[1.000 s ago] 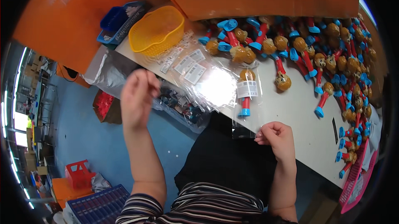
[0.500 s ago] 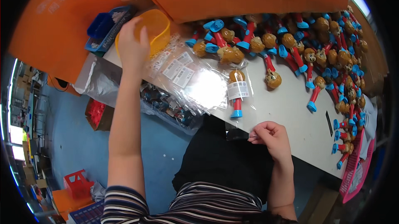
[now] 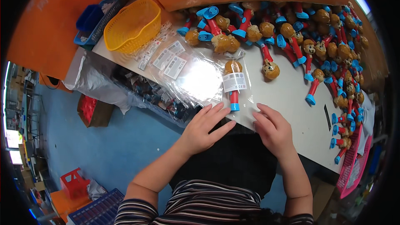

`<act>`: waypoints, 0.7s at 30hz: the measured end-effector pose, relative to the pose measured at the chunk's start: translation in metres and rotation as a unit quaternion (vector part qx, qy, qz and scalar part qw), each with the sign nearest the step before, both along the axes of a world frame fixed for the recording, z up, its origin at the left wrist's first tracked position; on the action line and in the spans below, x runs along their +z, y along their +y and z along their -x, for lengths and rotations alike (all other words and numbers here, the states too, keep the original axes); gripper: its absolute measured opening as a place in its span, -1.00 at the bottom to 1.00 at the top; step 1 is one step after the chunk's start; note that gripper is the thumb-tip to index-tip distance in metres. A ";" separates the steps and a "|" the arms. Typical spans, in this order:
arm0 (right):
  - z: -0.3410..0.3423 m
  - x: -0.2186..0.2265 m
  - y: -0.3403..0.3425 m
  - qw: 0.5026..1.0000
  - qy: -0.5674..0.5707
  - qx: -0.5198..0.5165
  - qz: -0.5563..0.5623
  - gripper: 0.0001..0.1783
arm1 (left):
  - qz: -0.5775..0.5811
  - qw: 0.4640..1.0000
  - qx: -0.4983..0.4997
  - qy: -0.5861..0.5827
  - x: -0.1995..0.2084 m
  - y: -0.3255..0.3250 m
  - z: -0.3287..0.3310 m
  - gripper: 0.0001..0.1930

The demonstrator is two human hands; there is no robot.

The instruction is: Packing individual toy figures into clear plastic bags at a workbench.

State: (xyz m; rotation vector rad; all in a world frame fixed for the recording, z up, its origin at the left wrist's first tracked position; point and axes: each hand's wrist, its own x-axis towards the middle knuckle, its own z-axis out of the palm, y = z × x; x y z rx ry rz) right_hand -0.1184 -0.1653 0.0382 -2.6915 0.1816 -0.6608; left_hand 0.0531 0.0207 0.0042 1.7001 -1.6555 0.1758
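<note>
A toy with a brown animal head, red stem and blue foot lies inside a clear plastic bag (image 3: 233,84) with a white label, near the front edge of the white table (image 3: 291,112). My left hand (image 3: 205,128) lies flat at the bag's lower left corner, fingers spread and touching the plastic. My right hand (image 3: 273,130) rests on the bag's lower right edge, fingers spread. Neither hand grips anything.
A large pile of the same toys (image 3: 308,37) covers the back and right of the table. A stack of empty clear bags (image 3: 175,62) lies left of the bagged toy, with a yellow basket (image 3: 132,25) and a blue tray (image 3: 96,18) behind. A pink basket (image 3: 352,164) hangs at the right edge.
My left hand came back from the yellow basket down to the bag's lower edge. My right hand opened and moved onto the bag.
</note>
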 end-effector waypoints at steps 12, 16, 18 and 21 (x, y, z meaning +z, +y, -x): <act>-0.006 -0.011 -0.010 0.996 -0.030 0.089 -0.002 -0.77 | 0.078 0.994 -0.006 0.071 -0.015 -0.001 -0.004 -0.75; -0.006 -0.008 -0.009 0.989 -0.006 0.057 -0.133 -0.86 | 0.043 0.985 0.016 0.169 -0.008 0.005 0.001 -0.79; -0.006 -0.005 -0.009 0.982 0.010 0.049 -0.181 -0.89 | 0.014 0.971 0.022 0.236 -0.008 0.007 0.008 -0.82; -0.006 0.004 -0.008 0.955 0.041 0.020 -0.293 -0.93 | -0.005 0.865 0.037 0.500 -0.007 0.009 0.015 -0.88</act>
